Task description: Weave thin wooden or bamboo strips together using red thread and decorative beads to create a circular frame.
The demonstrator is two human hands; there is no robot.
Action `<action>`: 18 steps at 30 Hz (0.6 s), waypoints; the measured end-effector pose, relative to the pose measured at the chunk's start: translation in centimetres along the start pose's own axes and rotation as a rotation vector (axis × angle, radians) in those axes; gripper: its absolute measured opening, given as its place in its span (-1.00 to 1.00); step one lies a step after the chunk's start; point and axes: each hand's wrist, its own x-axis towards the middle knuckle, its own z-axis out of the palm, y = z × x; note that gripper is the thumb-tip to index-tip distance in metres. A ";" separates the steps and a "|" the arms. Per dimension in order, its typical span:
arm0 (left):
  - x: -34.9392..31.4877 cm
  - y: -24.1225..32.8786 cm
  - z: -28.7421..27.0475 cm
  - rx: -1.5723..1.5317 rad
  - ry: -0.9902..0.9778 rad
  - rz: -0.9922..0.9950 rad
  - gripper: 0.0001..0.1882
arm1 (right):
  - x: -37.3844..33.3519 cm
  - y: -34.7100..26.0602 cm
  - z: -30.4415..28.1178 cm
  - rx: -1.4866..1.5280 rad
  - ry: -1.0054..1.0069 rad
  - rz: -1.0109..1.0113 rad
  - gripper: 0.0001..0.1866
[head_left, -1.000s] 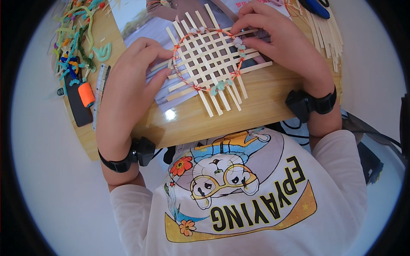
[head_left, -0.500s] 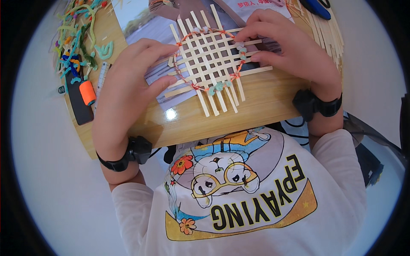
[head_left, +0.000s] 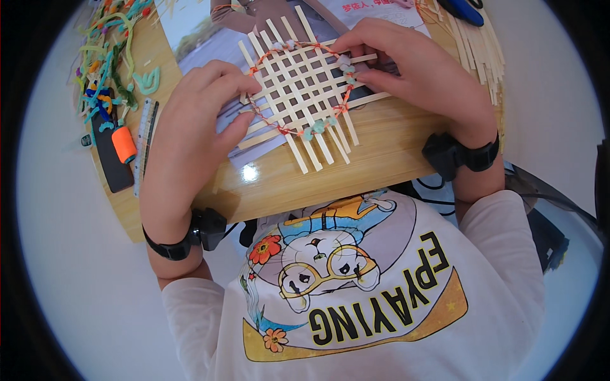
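A woven lattice of pale wooden strips [head_left: 298, 89] is held between my hands over the printed sheet. Around its woven middle runs an orange-red cord ring [head_left: 347, 95], strung with pale green stones [head_left: 318, 129] at the bottom and right and whitish ones at the top. My left hand [head_left: 197, 108] has its fingers and thumb bent round the strip ends at the left edge. At the right edge, my right hand [head_left: 406, 63] grips the strips beside the stones, its index finger at the cord and its thumb below. Some fingertips are hidden under the strips.
A glossy printed sheet [head_left: 197, 44] lies on the wooden table [head_left: 286, 193]. To the left are coloured fuzzy stems [head_left: 127, 51], an orange spool [head_left: 124, 145], a dark flat case [head_left: 109, 159] and a ruler [head_left: 143, 140]. Loose strips [head_left: 476, 47] and a blue-handled tool [head_left: 464, 11] lie far right.
My right fingers have moved in closer on the lattice's right edge. My left fingers are bent a little more at its left edge. The whole view has shifted slightly.
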 end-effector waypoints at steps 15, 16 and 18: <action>0.0 0.2 -0.3 0.030 -0.092 -0.031 -0.66 | 0.1 0.1 0.4 -0.003 0.043 -0.029 -0.66; 0.0 0.1 -0.3 0.016 -0.096 -0.024 -0.67 | 0.0 0.1 0.4 -0.007 0.042 -0.029 -0.67; -0.1 -0.2 -0.5 -0.001 -0.099 -0.018 -0.68 | 0.2 0.1 0.4 -0.013 0.038 -0.028 -0.68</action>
